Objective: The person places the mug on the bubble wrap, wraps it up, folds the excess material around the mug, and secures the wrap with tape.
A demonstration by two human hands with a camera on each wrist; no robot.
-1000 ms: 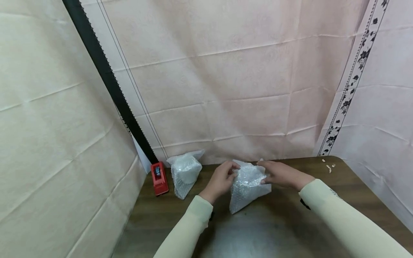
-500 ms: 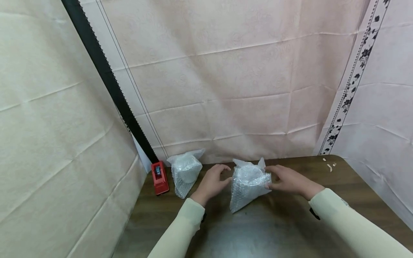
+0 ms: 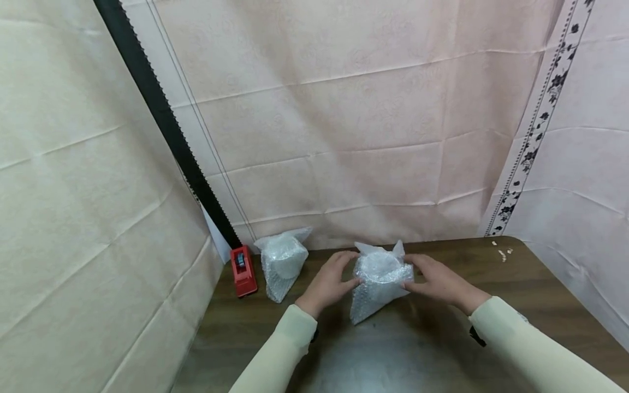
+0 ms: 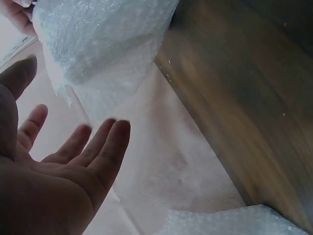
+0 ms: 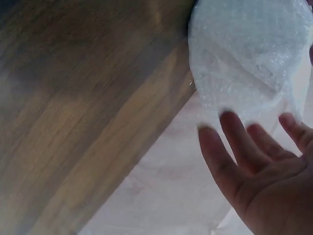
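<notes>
A bubble-wrapped bundle (image 3: 379, 281) stands on the wooden table, two wrap corners poking up at its top and a pointed flap towards the front. My left hand (image 3: 330, 284) is at its left side, thumb and fingertips right at the wrap. On the opposite side my right hand (image 3: 439, 283) does the same. Both wrist views show spread, relaxed fingers: the left hand (image 4: 63, 181) is beside the bundle (image 4: 102, 44), the right hand (image 5: 266, 171) just below the bundle (image 5: 249, 54). What the wrap contains is hidden.
A second bubble-wrapped bundle (image 3: 283, 266) stands at the back left. Beside it is a red tape dispenser (image 3: 244, 273). Small pale scraps (image 3: 502, 255) lie near the table's back right corner. Cloth curtains (image 3: 373, 136) hang behind and at both sides.
My left hand drew away from the bundle's top to the left, then came back to its side. The right hand slid outward and down along the right side. The bundle stays in place.
</notes>
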